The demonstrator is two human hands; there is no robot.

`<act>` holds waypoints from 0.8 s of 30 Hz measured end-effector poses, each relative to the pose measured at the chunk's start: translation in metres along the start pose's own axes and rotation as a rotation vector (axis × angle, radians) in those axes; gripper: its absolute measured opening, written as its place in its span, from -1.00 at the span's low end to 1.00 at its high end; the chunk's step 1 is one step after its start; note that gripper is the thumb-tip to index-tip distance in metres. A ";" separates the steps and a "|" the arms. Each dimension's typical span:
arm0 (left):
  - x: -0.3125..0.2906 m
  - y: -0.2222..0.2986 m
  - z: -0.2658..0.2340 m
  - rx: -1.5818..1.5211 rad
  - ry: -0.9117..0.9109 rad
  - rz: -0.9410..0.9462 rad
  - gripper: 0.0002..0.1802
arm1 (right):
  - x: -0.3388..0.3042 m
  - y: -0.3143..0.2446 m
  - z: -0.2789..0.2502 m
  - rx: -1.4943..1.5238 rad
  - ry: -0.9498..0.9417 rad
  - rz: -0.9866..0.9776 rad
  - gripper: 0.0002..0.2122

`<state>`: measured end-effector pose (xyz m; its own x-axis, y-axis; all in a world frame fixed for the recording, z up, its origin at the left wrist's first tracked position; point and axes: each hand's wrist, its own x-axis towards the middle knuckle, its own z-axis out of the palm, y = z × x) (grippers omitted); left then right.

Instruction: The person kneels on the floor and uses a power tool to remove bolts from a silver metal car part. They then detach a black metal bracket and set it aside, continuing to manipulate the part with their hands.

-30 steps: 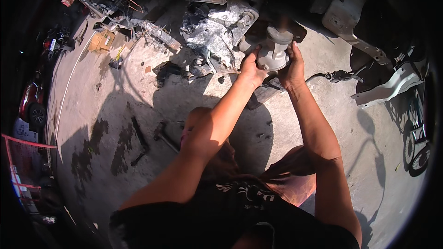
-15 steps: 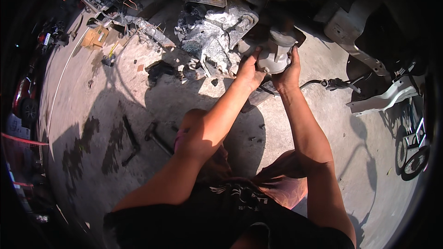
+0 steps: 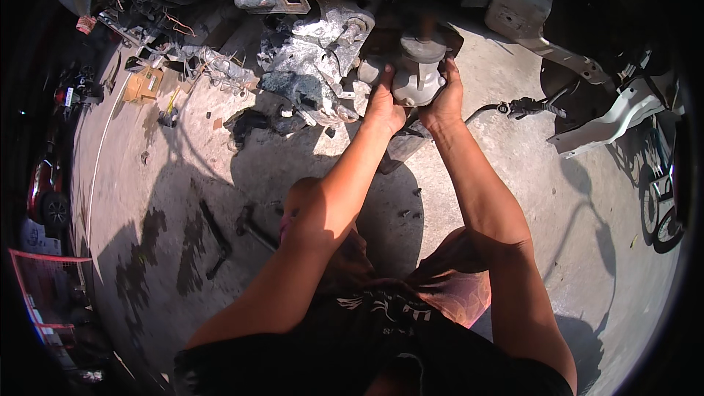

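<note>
Between both palms I hold a round grey metal car part (image 3: pixel 418 88), with a bowl-like lower body, a rib and a disc on top. My left hand (image 3: pixel 383 108) grips its left side, the thumb pointing up along it. My right hand (image 3: pixel 445 105) wraps the right side the same way; fingers under and behind the part are hidden. Its upper end runs into shadow beneath the vehicle, so I cannot tell whether it is attached. Just left of it hangs a dirty whitish metal bracket assembly (image 3: pixel 315 66).
A dark breaker-bar-like tool (image 3: pixel 213 238) and another dark tool (image 3: pixel 253 226) lie left of my legs. Several small bolts (image 3: pixel 416 213) rest on the concrete. A cable (image 3: pixel 528 108) and a bent silver panel (image 3: pixel 612 128) are at right; a cardboard box (image 3: pixel 143 84) stands far left.
The view has shifted slightly, so the vehicle parts sit further left and higher. Both hands keep their hold on the round metal part.
</note>
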<state>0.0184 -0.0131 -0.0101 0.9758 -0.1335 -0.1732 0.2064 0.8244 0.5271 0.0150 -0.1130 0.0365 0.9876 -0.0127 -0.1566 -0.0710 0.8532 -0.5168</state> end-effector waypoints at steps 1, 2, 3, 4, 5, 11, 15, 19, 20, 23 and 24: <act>0.001 -0.001 0.000 -0.013 0.012 0.017 -0.26 | 0.003 0.001 -0.003 -0.014 0.008 -0.006 -0.55; 0.003 -0.001 0.000 -0.026 0.023 0.032 -0.27 | 0.006 0.000 -0.006 -0.029 0.016 -0.012 -0.55; 0.002 0.000 0.000 -0.044 0.015 0.045 -0.31 | 0.001 -0.002 -0.004 -0.039 -0.010 0.007 -0.53; 0.004 0.000 -0.003 -0.042 0.014 0.065 -0.35 | -0.005 -0.005 0.002 -0.087 -0.026 0.014 -0.51; 0.005 0.000 -0.003 -0.044 0.013 0.060 -0.32 | -0.003 -0.005 0.000 -0.109 -0.035 0.027 -0.50; 0.003 -0.001 0.003 -0.037 -0.036 0.021 -0.26 | -0.003 -0.026 -0.025 -0.348 -0.305 0.212 -0.33; 0.008 0.000 0.001 -0.054 -0.045 0.009 -0.23 | -0.010 -0.043 -0.037 -0.541 -0.409 0.230 -0.12; 0.009 0.004 0.002 0.052 -0.048 -0.004 -0.26 | -0.014 -0.027 -0.029 -0.718 -0.297 0.101 0.21; 0.008 0.005 -0.002 0.061 -0.013 -0.004 -0.28 | -0.017 -0.030 -0.023 -0.703 -0.344 0.099 0.23; -0.001 -0.001 0.018 0.106 0.143 -0.024 -0.17 | -0.012 -0.022 -0.032 -0.678 -0.255 0.018 0.08; 0.000 0.000 0.016 0.135 0.131 0.009 -0.17 | -0.011 -0.021 -0.030 -0.654 -0.269 0.020 0.08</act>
<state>0.0196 -0.0217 0.0028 0.9618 -0.0461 -0.2700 0.2137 0.7427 0.6346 0.0010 -0.1466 0.0243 0.9796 0.2012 -0.0012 -0.0756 0.3629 -0.9288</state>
